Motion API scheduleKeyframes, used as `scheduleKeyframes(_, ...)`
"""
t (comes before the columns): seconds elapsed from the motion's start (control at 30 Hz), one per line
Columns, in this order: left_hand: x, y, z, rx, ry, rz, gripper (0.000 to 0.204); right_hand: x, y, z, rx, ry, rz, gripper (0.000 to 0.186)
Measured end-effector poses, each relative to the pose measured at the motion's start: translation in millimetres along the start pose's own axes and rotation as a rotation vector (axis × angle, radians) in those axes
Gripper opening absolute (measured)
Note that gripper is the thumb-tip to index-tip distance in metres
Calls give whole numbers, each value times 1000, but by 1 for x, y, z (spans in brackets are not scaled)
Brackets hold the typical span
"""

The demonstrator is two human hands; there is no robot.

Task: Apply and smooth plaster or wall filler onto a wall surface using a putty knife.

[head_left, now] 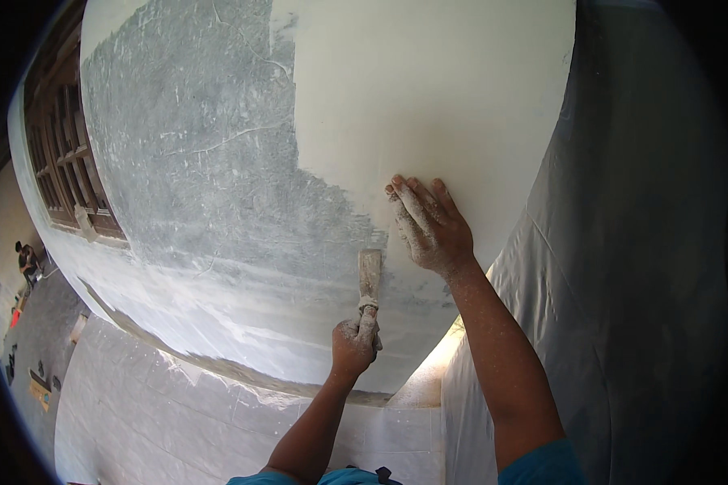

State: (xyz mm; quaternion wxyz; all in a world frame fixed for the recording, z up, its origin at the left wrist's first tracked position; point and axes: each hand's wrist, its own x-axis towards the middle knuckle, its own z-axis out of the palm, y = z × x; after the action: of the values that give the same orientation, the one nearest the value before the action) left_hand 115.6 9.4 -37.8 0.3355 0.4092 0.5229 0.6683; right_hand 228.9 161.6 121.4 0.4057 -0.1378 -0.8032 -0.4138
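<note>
My left hand (353, 347) is closed round the handle of a putty knife (370, 275), its blade pointing up and lying close to the wall. Whitish filler cakes the blade and the handle. Higher and to the right, my right hand (435, 230) rests with fingers stretched out on the cream-coated part of the wall (429, 97). White powder covers its fingers. Left of both hands, the bare grey part of the wall (194, 153) shows cracks and pale specks. A ragged edge between grey and cream runs down close to my right fingertips.
Plastic sheeting (542, 267) hangs along the right side. A wooden shuttered window (65, 153) is set in the wall at the left. Pale tiled floor (137, 388) with splashes lies below. Far left, another person (28, 263) crouches near scattered items.
</note>
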Motion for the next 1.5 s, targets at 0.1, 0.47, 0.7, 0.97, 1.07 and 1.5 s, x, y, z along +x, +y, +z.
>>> scheduleKeyframes(0.1, 9, 22, 0, 45, 6, 26, 47, -1, 0, 0, 15, -9, 3, 49)
scheduleKeyframes(0.47, 22, 24, -9, 170, -32, 99, 48, 1, -2, -1, 60, -22, 34, 51)
scheduleKeyframes(0.7, 39, 4, -11, 229, -32, 316, 44, -27, -29, -6, 157, -88, 225, 49)
scheduleKeyframes(0.97, 63, 45, -31, 461, -308, 330, 40, -63, -174, -16, 1102, 103, 1080, 60)
scheduleKeyframes(1.07, 82, 58, -56, 806, -420, 426, 40, -45, -186, -17, 904, 113, 1091, 59)
scheduleKeyframes(1.5, 171, 162, -114, 1494, -195, 1693, 75, -32, -204, -21, 490, 144, 1137, 50)
